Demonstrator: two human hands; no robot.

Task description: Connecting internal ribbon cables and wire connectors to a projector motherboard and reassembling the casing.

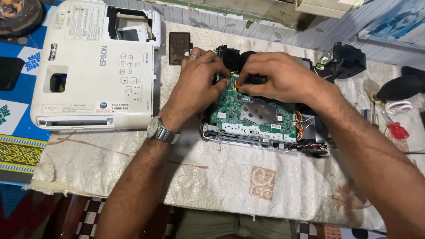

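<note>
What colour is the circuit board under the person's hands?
Green, with a grey metal shield plate on it; the circuit board shows in the head view.

Two hands: left hand (198, 79), right hand (278, 76), both on one green circuit board (248, 114). One white projector cover (95, 66) left of board. One wristwatch (162, 131). One red-handled screwdriver (395, 128) right of board.

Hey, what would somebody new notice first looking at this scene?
Both hands meet at the middle: the left hand and right hand pinch at the top edge of a green circuit board in an opened projector chassis. To the left lies the white projector cover, lifted off and set aside. At the far right, a red-handled screwdriver rests on the cream tablecloth.
</note>
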